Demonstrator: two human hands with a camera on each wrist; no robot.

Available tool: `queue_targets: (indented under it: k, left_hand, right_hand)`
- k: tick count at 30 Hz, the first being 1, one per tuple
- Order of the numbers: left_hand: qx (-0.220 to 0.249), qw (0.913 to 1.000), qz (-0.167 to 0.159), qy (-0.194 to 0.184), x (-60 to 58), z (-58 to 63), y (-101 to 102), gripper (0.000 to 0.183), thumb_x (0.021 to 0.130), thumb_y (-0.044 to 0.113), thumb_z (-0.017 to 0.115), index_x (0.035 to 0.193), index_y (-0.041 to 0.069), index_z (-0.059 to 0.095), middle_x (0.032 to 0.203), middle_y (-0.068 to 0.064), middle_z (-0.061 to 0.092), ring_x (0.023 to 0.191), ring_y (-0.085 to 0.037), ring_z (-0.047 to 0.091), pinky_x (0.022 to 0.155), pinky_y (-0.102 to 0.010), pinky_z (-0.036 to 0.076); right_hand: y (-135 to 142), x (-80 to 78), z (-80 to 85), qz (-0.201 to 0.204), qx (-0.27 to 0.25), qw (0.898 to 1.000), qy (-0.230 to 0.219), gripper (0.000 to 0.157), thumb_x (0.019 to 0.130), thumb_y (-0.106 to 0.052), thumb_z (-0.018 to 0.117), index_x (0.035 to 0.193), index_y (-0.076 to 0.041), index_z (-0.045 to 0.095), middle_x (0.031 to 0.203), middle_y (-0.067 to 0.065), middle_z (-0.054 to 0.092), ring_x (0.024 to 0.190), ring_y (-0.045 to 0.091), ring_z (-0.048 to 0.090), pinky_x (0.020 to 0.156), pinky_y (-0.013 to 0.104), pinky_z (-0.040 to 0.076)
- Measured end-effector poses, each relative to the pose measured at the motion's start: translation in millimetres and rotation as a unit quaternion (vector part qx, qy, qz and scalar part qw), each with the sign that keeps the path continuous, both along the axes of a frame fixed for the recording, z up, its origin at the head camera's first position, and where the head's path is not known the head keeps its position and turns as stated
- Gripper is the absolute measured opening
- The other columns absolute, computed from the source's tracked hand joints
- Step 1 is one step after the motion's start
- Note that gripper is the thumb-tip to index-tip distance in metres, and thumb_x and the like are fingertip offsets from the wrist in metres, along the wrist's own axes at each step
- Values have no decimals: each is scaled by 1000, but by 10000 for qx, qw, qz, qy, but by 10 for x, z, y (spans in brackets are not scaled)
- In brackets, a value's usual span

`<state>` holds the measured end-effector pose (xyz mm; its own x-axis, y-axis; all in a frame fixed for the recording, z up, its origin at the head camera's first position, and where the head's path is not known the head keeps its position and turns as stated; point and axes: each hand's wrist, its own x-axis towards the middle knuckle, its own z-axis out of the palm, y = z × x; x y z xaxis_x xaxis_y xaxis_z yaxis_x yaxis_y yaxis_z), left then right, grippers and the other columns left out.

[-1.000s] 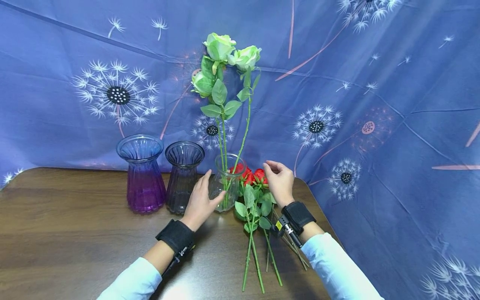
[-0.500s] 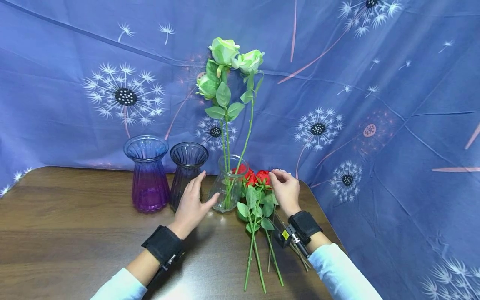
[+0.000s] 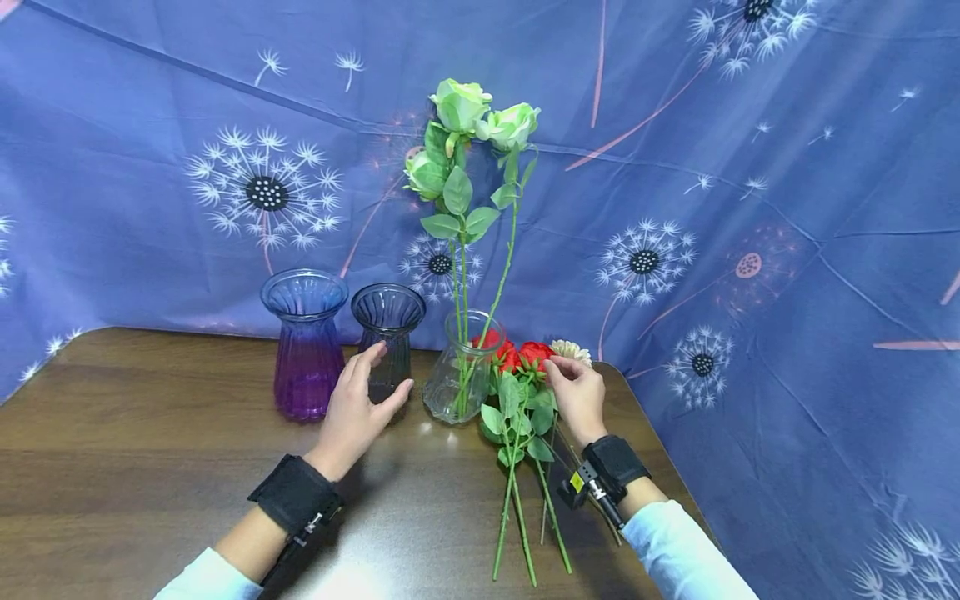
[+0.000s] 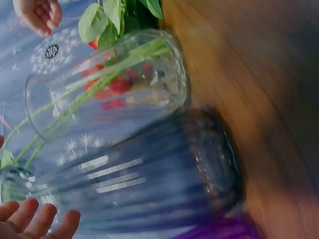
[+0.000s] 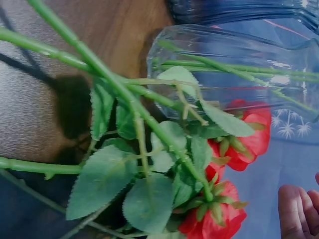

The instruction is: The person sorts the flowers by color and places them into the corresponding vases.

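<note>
Three light green roses [image 3: 459,106] stand tall in a clear glass vase [image 3: 441,390]. My left hand [image 3: 354,423] is spread with thumb and fingers apart, in front of a dark grey glass vase [image 3: 387,315]; in the left wrist view its fingertips [image 4: 67,225] lie near that vase's neck. My right hand [image 3: 581,402], fingers loosely bent and holding nothing, hovers beside the red roses [image 3: 534,355], which lie on the table with their green stems toward me. In the right wrist view its fingers [image 5: 294,211] are apart from a red rose [image 5: 219,211].
A blue-to-purple glass vase [image 3: 306,367] stands left of the dark one on the wooden table [image 3: 150,450]. A cream flower [image 3: 572,351] lies behind my right hand. A blue dandelion-print cloth [image 3: 795,275] hangs behind the table and along its right side.
My left hand has drawn back leftward from the clear vase to the dark vase. The right hand has lowered slightly toward the red roses, and the cream flower has come into view.
</note>
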<state>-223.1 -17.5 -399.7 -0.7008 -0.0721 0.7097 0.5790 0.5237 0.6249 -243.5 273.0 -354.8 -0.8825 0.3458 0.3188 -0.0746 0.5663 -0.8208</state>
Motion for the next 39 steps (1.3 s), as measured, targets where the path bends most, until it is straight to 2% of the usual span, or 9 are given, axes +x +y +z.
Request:
queue_targets:
  k: [4, 6, 8, 11, 15, 21, 29, 34, 39]
  left_hand:
    - [66, 9998, 176, -45, -29, -13, -99, 61, 77, 19, 77, 126, -5, 49, 117, -22, 57, 110, -35, 53, 96, -44, 42]
    - [120, 9995, 258, -101, -50, -18, -142, 62, 77, 19, 77, 126, -6, 48, 119, -24, 55, 113, -36, 51, 97, -45, 41]
    - [208, 9992, 295, -177, -73, -21, -174, 65, 76, 18, 77, 128, -7, 46, 121, -25, 53, 114, -38, 50, 97, -47, 40]
    - [279, 9987, 298, -311, -111, -20, -201, 70, 76, 19, 77, 130, -9, 43, 124, -27, 51, 117, -39, 48, 99, -48, 39]
    - [265, 9984, 297, -412, -169, -14, -215, 74, 77, 21, 77, 132, -11, 40, 127, -29, 49, 121, -40, 46, 102, -49, 37]
    - [307, 9972, 361, -572, -255, 3, -219, 75, 78, 24, 76, 133, -11, 38, 128, -30, 47, 122, -41, 45, 103, -50, 36]
    - [355, 9942, 362, -946, -312, 1, -203, 77, 80, 28, 74, 136, -9, 37, 130, -30, 46, 122, -41, 45, 102, -52, 38]
    - [384, 9933, 334, -1037, -326, -1, -192, 75, 81, 29, 73, 135, -9, 37, 130, -29, 47, 121, -40, 46, 102, -50, 39]
    - [393, 9942, 322, -952, -346, -3, -173, 72, 81, 26, 73, 133, -9, 40, 127, -29, 50, 119, -40, 48, 101, -50, 40]
  right_hand:
    - [42, 17, -68, -50, -178, 9994, -296, 24, 89, -17, 63, 104, 0, 70, 88, 20, 70, 68, 17, 68, 58, 15, 49]
    - [57, 21, -115, -40, -295, 9989, -365, 23, 88, -16, 63, 103, 0, 70, 86, 19, 70, 64, 14, 66, 60, 20, 53]
    - [65, 21, -159, 3, -376, 9985, -397, 23, 88, -15, 63, 103, 1, 69, 85, 18, 70, 62, 14, 66, 63, 28, 56]
    - [57, 28, -208, 85, -505, 9982, -308, 23, 88, -14, 63, 101, 3, 69, 85, 23, 69, 65, 21, 68, 67, 39, 57]
    - [57, 30, -271, 96, -495, 9984, -240, 23, 86, -14, 64, 98, 5, 69, 80, 21, 69, 67, 27, 69, 63, 35, 57]
    - [83, -30, -403, -15, -224, 9963, -827, 25, 86, -17, 65, 101, 2, 69, 85, 18, 70, 76, 33, 69, 66, 35, 57]
    - [89, -86, -561, 82, -84, 9886, -1501, 24, 87, -18, 65, 102, 0, 70, 88, 17, 70, 68, 18, 67, 63, 30, 55]
    - [60, -104, -594, 155, -63, 9867, -1620, 24, 86, -18, 65, 101, 1, 70, 88, 16, 71, 68, 17, 67, 61, 26, 55]
    - [38, -142, -614, 204, -20, 9846, -1736, 24, 87, -16, 64, 102, 1, 70, 89, 16, 70, 64, 15, 65, 60, 27, 55]
